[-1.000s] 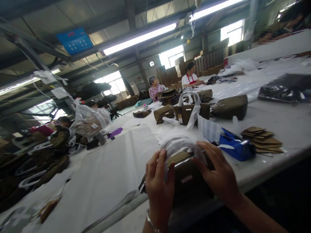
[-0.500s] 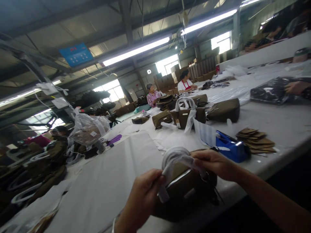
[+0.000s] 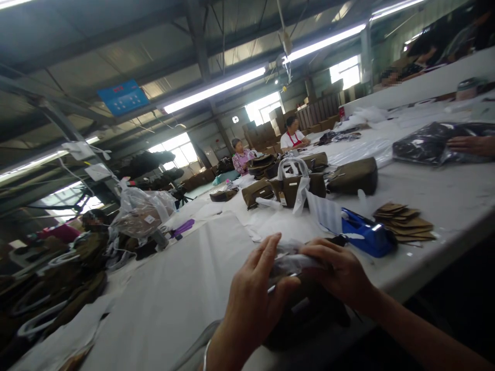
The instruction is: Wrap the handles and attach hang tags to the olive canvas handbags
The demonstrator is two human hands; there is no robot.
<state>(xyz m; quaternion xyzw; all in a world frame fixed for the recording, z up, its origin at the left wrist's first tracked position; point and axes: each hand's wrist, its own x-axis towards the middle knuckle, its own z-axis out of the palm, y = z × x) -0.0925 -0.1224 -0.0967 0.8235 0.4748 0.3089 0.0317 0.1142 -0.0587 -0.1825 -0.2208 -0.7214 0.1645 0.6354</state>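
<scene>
At the near edge of the long white table, a small olive-brown handbag sits directly under both hands, close to the body, with its long axis running left-right across the view and tilted slightly up to the right; the zipper line shows as a thin bright strip between the hands. White wrapping covers its handle on top. Both hands are on it, neither needs to reach: left hand is in front of the bag's left half, fingers extended and spread upward, palm pressed to the bag and wrapped handle, so mostly open and bracing, not clamped. Right hand comes in from the right, fingers curled down over the wrapped handle at the bag's top right; closed around the wrapping, looks like a pinch grip, though fingertips are hidden behind the knuckles. The hands are just beside each other, nearly touching over the wrap. Further out on the table, to the right: blue tape dispenser, then a stack of brown card tags beside it. Beyond those, more olive bags in a cluster, well apart. Another person's hand rests on a dark plastic-bagged item at far right.
</scene>
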